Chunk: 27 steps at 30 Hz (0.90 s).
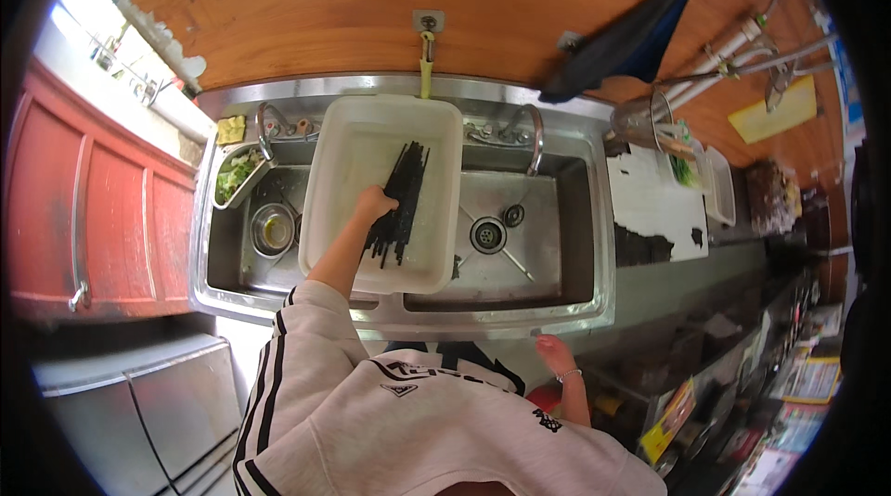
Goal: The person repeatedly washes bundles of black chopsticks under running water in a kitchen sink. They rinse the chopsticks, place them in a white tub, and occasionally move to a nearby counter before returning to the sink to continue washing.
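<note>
My left hand (375, 206) is closed around a bundle of black chopsticks (405, 202), gripping it at its left side. The bundle slants inside a large white plastic tub (316, 190), with the stick ends fanned unevenly. Beneath the tub is a double-bowl steel sink (534, 259), whose divider it spans. My right hand (556, 356), a bracelet at its wrist, hangs in front of the sink's near edge, fingers loosely out and no object visible in it.
Metal taps (537, 139) curve over both bowls. A steel bowl (275, 230) sits in the left one, near a white container of greens (241, 176) and a yellow sponge (231, 130). A white board (650, 199) lies to the right. Dark cloth (622, 41) hangs above.
</note>
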{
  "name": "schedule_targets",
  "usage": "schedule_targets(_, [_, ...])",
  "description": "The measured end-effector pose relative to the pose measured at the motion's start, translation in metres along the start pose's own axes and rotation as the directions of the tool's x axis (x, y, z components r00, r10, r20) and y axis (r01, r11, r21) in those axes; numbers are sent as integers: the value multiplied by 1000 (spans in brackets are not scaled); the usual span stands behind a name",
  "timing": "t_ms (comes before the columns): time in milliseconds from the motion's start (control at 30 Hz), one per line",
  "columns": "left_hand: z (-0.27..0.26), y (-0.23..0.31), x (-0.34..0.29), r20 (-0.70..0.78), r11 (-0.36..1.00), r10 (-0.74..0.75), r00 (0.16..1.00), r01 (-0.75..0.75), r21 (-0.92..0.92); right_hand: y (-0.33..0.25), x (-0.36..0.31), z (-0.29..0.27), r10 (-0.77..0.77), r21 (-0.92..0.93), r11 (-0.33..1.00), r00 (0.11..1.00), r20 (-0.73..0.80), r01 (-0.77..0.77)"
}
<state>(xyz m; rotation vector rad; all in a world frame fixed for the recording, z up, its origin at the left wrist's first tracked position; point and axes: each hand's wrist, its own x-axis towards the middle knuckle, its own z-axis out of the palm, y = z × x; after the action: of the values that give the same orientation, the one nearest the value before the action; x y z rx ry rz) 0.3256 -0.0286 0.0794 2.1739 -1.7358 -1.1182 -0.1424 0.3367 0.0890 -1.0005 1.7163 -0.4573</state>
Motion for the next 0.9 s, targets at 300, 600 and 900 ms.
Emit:
schedule_targets(300, [-26,-12,0,263,664,14,965,187,-724,2,-61,43,53,48,998,981,-187,-44])
schedule_targets(600, [-53,39,-39,284,769,49,958,145,-623,-21,-59,52,-17,279,958,981,-193,71])
schedule_targets(900, [-48,195,-152,92,410,539,837,-165,-897,-170,9,72,-7,891,438,992,-128,118])
